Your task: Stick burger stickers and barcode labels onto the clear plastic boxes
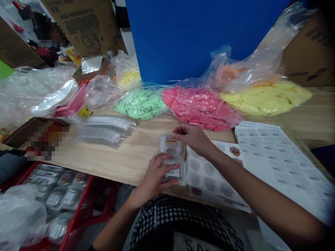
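Left hand: You are cupping the near tub point(173, 171) in your left hand point(154, 176), with the fingers closed over its left side and top, holding it firmly.

Right hand: You are keeping your right hand point(193, 137) narrow, with the fingers loosely curled. They are touching or just beside the far right corner of the far tub point(170, 145), and you cannot tell whether they are gripping it.

Tubs: You are handling two clear tubs that sit end to end and appear to touch. Each has its long axis running across your view, while the pair lines up away from you. They are lying on the table point(125, 164), near its near edge, with the near tub's white label and the far tub's round sticker point(171, 140) facing up.

Right of tubs: You are working just beside a cut-out sheet point(206, 177), with a label sheet point(269, 153) further right.

Far edge: You are facing a green bag point(140, 104), a pink bag point(199, 108) and a yellow bag point(264, 99).

Left: You are working near a tub stack point(106, 130) on the table, and a red crate point(65, 198) of filled tubs sits below its edge.
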{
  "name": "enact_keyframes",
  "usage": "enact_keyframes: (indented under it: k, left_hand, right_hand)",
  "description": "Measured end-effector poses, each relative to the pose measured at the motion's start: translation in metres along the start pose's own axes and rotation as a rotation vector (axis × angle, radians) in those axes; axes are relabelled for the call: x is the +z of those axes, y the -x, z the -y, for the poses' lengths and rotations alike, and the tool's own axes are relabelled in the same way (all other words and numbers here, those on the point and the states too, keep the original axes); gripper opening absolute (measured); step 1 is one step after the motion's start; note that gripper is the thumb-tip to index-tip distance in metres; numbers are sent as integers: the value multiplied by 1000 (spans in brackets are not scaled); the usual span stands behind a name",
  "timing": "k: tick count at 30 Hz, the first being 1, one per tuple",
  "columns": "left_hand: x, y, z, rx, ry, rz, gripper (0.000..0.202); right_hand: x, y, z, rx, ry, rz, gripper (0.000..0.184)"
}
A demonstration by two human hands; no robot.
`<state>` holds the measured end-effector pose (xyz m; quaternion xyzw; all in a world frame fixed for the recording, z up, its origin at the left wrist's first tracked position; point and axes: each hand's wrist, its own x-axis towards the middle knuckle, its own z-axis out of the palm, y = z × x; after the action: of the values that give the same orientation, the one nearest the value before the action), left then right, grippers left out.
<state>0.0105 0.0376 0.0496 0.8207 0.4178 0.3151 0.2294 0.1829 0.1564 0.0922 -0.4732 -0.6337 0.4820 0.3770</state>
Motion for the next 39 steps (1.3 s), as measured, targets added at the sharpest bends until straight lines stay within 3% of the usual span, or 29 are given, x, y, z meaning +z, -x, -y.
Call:
enact_keyframes:
  k: [6, 11, 18, 24, 28, 31, 34, 39]
  left_hand:
    - [-1, -1, -1, 10, 21, -10, 47]
    - [0, -2, 0, 4, 35, -15, 48]
    - [-3, -1, -5, -55, 164, -74, 45]
    - [-7, 6, -1, -230, 559, -302, 58]
    - [-7, 12, 6, -268, 649, -381, 66]
    - [-18, 16, 14, -266, 597, -408, 67]
    - [-41, 23, 25, -249, 429, -399, 61]
    - [-70, 48, 48, -352, 116, -203, 49]
  right_hand:
    - [4, 4, 0, -49, 272, -35, 10]
    - [12, 7, -7, -225, 497, -106, 18]
    - [-5, 6, -19, -182, 281, -247, 14]
    - [-32, 42, -19, -62, 193, -347, 22]
    - [-40, 66, -28, 24, 188, -348, 25]
    - [-46, 82, -38, 50, 194, -372, 26]
    - [-60, 97, -49, 76, 210, -440, 27]
    - [-110, 122, -77, 134, 322, -614, 25]
